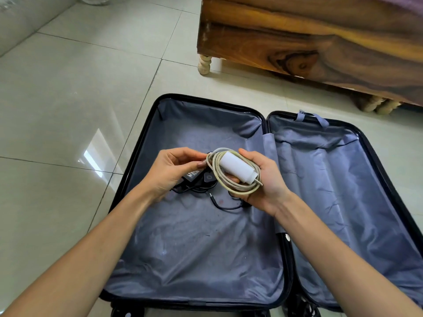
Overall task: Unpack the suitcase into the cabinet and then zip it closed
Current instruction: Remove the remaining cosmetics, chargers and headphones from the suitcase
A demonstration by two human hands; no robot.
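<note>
Head view shows the open suitcase (194,255) flat on the floor. The right hand (269,181) is wrapped around a white charger (233,165) above the left half, and the left hand (169,168) pinches its looped cable (212,172). A black adapter (207,179) lies on the lining under the hands, so I think it is best to hold the loops tight, then grab that one too.
</note>
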